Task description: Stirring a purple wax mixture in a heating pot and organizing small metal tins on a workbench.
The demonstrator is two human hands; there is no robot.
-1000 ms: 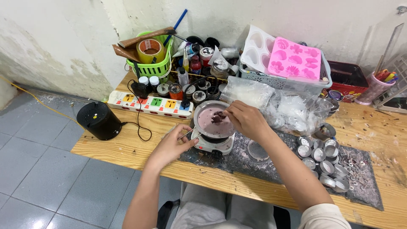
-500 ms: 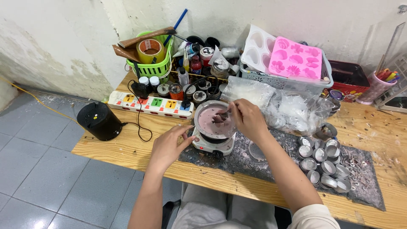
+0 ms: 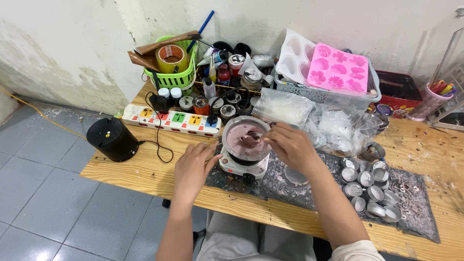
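Observation:
A small metal pot [image 3: 231, 129] of pinkish-purple melted stuff sits on a white mini hot plate [image 3: 241, 166] in the middle of the wooden table [image 3: 140, 169]. My right hand [image 3: 290, 145] is at the pot's right rim, fingers pinched on a spoon [image 3: 253, 136] whose bowl dips into the pink liquid. My left hand [image 3: 193, 166] rests on the table just left of the hot plate, fingers loosely curled near the pot's handle; what it grips, if anything, is hidden.
Several small metal cups [image 3: 367, 186] lie on a dark mat [image 3: 415, 212] at right. A white power strip [image 3: 171, 118], a black cylinder [image 3: 112, 139], a green basket [image 3: 176, 72], jars, clear plastic bags [image 3: 309, 116] and a pink flower mould [image 3: 338, 72] crowd the back.
My right hand has shifted slightly over the pot with the spoon, moving it through the pink liquid. My left hand stays beside the hot plate.

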